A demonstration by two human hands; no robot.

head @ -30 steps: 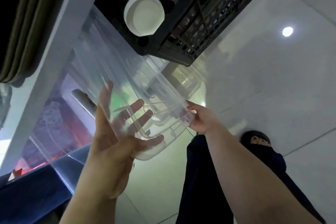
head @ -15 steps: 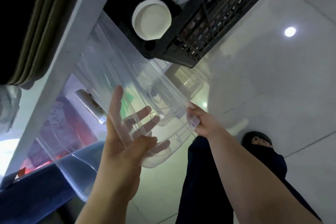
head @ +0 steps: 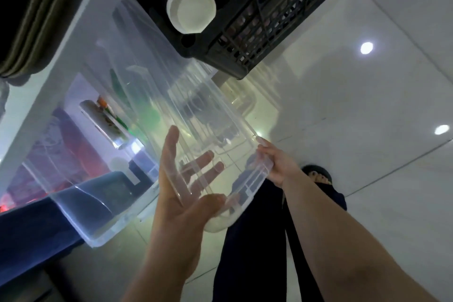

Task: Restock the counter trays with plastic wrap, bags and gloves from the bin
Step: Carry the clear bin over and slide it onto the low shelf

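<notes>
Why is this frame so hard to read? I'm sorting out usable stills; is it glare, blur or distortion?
Head view: the wide lens bends the shelf edge; round light reflections glare on the glossy floor; the clear lid held by the left hand and right hand veils what lies behind; the upper left is nearly black.

Head view, steeply downward, seemingly tilted

Both hands grip a clear plastic bin (head: 152,115) by its near end: the left hand (head: 181,193) cups the rim with fingers spread, the right hand (head: 277,162) pinches its corner. A black crate (head: 257,32) sits just behind it.
</notes>
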